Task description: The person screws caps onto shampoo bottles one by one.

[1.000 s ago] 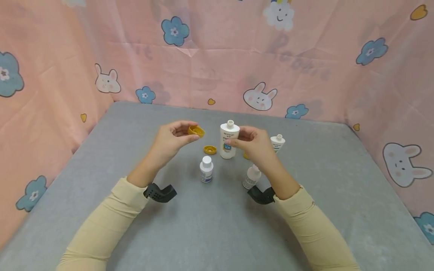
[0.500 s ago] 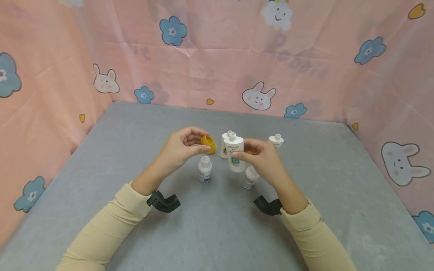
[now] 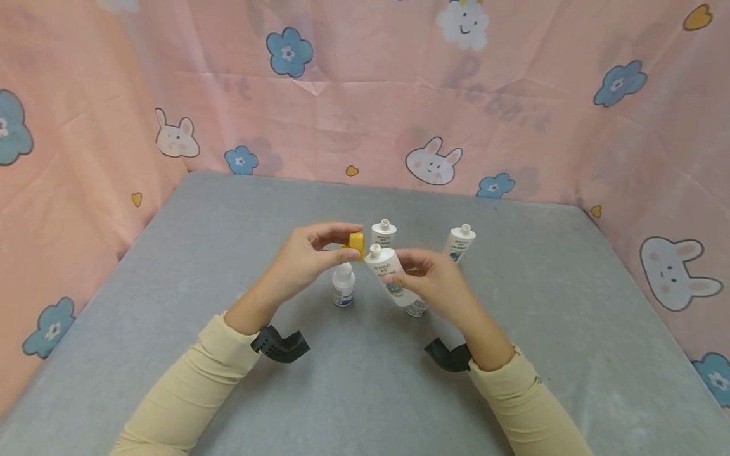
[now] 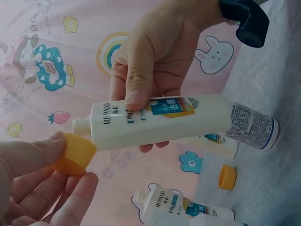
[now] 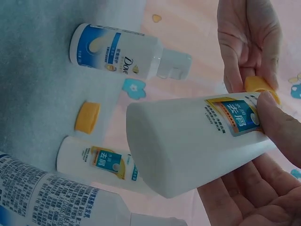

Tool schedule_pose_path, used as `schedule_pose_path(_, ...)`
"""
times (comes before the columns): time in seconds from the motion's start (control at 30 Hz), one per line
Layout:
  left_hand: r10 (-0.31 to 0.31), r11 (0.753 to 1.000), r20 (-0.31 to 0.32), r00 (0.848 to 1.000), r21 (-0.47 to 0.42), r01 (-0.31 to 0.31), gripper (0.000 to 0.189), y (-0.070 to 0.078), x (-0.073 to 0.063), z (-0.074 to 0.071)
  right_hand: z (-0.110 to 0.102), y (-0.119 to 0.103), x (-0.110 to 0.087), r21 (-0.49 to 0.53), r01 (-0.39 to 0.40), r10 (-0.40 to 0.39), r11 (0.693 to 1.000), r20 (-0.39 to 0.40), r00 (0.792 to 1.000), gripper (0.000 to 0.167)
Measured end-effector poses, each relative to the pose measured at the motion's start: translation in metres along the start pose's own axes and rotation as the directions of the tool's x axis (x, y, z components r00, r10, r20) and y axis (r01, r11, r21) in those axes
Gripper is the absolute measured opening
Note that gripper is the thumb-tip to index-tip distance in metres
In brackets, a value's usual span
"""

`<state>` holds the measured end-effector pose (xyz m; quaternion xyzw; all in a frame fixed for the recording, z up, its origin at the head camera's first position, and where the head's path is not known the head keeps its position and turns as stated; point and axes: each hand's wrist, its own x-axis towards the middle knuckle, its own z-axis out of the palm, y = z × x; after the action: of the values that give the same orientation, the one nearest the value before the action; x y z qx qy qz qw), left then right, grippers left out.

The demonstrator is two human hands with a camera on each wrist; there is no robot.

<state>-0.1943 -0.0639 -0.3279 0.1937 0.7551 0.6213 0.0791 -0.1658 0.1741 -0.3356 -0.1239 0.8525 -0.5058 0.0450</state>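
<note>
My left hand (image 3: 308, 253) pinches a yellow cap (image 4: 74, 154) between thumb and fingers. Gripped by my right hand (image 3: 436, 282), a white shampoo bottle (image 3: 383, 269) is raised off the table and leans with its bare neck toward the cap. In the left wrist view the cap is right beside that neck; whether they touch I cannot tell. The right wrist view shows the flat base of the held bottle (image 5: 160, 146), with the thumb along its label. Below the left hand stands a small white-capped Dove bottle (image 3: 343, 290). Another small bottle (image 3: 416, 309) is partly hidden behind the held one.
Two more uncapped shampoo bottles stand farther back, one in the middle (image 3: 384, 232) and one to the right (image 3: 461, 240). A loose yellow cap (image 4: 227, 177) lies on the grey table (image 3: 228, 215). Pink printed cloth (image 3: 353, 114) encloses the back and sides.
My right hand has brought the bottle nearer and tilted its neck leftward. My left hand has moved right with the cap, turning it toward the bottle's neck.
</note>
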Motion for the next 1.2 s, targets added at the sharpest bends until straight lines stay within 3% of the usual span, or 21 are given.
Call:
schedule_pose_path(0.23,0.007,0.999,-0.006,1.0,0.048,-0.007,0.028,0.0032,-0.0016,0.0017,0.0008,-0.0021,-0.004,-0.003,-0.052,0.052,0.999,0.037,0.998,0.035)
schedule_pose_path(0.6,0.01,0.986,0.057,0.998,0.166,-0.019,0.028,0.0087,-0.0053,0.0037,-0.0013,-0.0012,-0.0057,-0.086,0.073,-0.064,0.994,0.096,0.993,0.033)
schedule_pose_path(1.2,0.031,0.966,0.072,0.997,0.253,-0.048,0.029,0.0101,-0.0082,0.0061,-0.0024,0.0037,-0.0033,-0.089,0.121,-0.105,0.989,0.16,0.982,0.032)
